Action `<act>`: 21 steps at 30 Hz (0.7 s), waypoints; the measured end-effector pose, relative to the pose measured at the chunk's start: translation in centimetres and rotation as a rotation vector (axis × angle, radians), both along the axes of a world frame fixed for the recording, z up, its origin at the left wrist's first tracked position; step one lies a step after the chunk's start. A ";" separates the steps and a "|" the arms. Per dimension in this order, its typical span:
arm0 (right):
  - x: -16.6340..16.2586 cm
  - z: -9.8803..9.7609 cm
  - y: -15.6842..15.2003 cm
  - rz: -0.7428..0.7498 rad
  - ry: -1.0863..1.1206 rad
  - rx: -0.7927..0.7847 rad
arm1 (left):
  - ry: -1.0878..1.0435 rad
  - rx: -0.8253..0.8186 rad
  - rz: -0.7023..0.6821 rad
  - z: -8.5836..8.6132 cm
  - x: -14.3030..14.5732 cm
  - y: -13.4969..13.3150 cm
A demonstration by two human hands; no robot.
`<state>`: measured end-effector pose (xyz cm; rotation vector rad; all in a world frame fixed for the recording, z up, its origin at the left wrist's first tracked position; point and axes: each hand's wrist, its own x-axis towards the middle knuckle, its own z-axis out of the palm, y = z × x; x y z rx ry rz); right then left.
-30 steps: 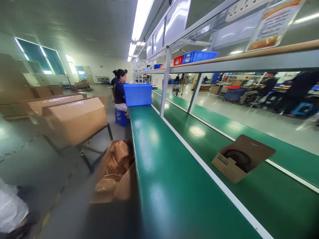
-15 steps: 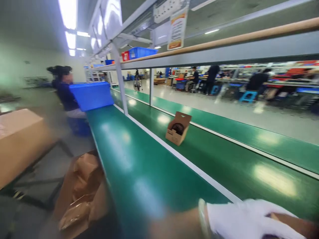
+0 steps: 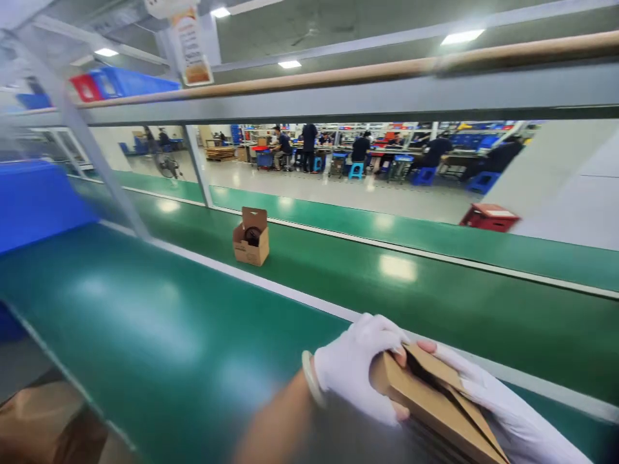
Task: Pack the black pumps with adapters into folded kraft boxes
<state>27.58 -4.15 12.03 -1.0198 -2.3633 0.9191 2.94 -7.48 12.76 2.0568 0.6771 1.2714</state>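
Observation:
My left hand (image 3: 355,370), in a white fingerless glove with a bracelet at the wrist, grips the near end of a flat brown cardboard box (image 3: 430,403) at the bottom right. My right hand (image 3: 503,406), also in a white glove, lies along the box's far side with its fingers closed against the flap. The box is held just above the near green table (image 3: 145,322). Further off, a small open cardboard box (image 3: 251,237) with a dark round item inside stands on the green conveyor belt (image 3: 435,290).
A blue crate (image 3: 33,200) stands on the table at the left. Brown paper in a carton (image 3: 43,425) shows at the bottom left. An overhead shelf rail (image 3: 338,96) carries blue and red bins (image 3: 116,84). A red stool (image 3: 488,216) and several seated workers are beyond the belt.
My view has swung to the right. Both gloved hands have come into sight holding the flat cardboard box. The small box on the belt now appears further left and away.

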 end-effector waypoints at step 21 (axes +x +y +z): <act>-4.5 4.7 -3.8 -0.157 -0.732 0.132 | 0.064 0.019 -0.223 0.1 0.9 -0.4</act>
